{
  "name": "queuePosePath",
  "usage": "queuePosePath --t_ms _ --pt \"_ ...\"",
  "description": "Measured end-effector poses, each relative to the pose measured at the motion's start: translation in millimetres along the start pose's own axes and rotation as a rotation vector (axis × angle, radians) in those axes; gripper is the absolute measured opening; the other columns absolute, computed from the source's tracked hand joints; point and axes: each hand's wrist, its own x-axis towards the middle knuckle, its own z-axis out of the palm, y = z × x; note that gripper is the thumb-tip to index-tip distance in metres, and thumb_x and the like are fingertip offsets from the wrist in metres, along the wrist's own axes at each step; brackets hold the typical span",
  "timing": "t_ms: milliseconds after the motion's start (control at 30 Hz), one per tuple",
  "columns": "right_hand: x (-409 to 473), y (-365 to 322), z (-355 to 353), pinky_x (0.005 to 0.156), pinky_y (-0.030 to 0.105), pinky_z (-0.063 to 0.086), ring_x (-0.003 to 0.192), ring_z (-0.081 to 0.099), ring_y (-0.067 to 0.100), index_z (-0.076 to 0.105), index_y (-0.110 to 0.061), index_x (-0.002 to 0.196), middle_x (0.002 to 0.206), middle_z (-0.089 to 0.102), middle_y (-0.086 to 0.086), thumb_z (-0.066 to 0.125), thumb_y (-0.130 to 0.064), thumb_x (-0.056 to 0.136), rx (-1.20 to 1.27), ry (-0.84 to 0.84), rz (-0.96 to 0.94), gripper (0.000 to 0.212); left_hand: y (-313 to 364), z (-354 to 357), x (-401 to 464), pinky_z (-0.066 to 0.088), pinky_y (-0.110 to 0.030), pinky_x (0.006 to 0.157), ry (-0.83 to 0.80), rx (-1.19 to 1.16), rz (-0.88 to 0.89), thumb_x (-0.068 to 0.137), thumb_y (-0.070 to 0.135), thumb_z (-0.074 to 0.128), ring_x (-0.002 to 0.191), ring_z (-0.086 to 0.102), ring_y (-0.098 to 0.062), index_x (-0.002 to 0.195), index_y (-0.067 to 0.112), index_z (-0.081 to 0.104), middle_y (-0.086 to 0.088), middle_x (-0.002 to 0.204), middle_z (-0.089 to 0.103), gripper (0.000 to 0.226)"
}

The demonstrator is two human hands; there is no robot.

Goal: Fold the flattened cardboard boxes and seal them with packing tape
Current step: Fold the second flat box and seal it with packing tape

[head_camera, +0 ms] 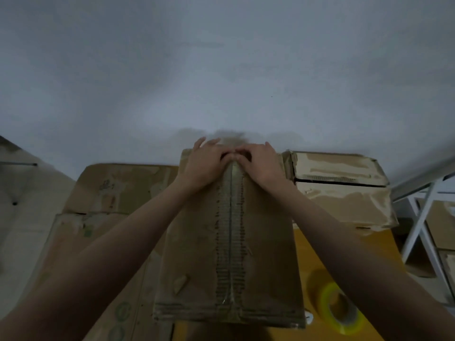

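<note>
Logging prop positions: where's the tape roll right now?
Head view, lower right: the tape roll sits on the yellow table, just right of the cardboard box, under the right forearm.
</note>
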Motion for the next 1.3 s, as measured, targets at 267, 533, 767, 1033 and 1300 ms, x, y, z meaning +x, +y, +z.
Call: queuePosePath --t_ms 267,533,767,1033,1300 --pt "-110 -7 -4 0.123 0.051 -0.008 0.153 -0.010 0.022 0.005 -0.020 0.160 0.168 -0.003 -0.001 0.033 -0.064 0.097 -0.345 -0.260 -0.175 0.082 24 -1 -119 -0.010 -0.037 0.124 -0.247 0.149 0.205 0.093 0.074 0.020 0.152 -0.015 -0.010 0.160 0.023 -0.003 0.007 0.166 -0.011 0.087" --pt "-214 -30 7 0.124 0.051 -0.003 0.153 -0.011 0.023 -0.003 -0.018 0.160 0.167 -0.009 -0.001 0.030 -0.064 0.098 -0.445 -0.350 -0.185 0.084 42 -4 -202 -0.013 -0.032 0.121 -0.382 0.184 0.273 0.085 0.083 0.019 0.150 -0.020 -0.007 0.158 0.025 -0.013 0.010 0.163 -0.022 0.099" --pt "-248 -42 -10 0.120 0.047 0.015 0.147 0.024 0.024 0.040 -0.024 0.149 0.157 0.035 0.001 0.051 -0.047 0.099 -0.280 -0.053 -0.074 0.056 68 -26 -197 0.008 -0.041 0.124 -0.328 0.211 0.213 0.088 0.075 0.042 0.153 0.007 -0.015 0.160 0.029 0.009 0.010 0.166 0.005 0.091" --pt "-334 38 -80 0.097 0.043 0.037 0.121 0.047 0.029 0.052 -0.020 0.129 0.128 0.053 0.005 0.056 -0.022 0.093 -0.398 0.200 0.234 0.036 205 6 -203 0.020 -0.044 0.121 -0.041 0.182 0.342 0.099 0.050 0.043 0.146 0.030 -0.024 0.152 0.023 0.033 -0.002 0.161 0.029 0.060" --pt "-402 134 -72 0.101 0.041 0.036 0.128 0.042 0.028 0.047 -0.020 0.136 0.135 0.050 0.005 0.055 -0.023 0.095 -0.358 0.095 0.410 0.042 301 103 -196 0.023 -0.045 0.118 -0.176 0.255 0.426 0.097 0.048 0.047 0.142 0.034 -0.026 0.149 0.019 0.034 -0.006 0.155 0.038 0.061"
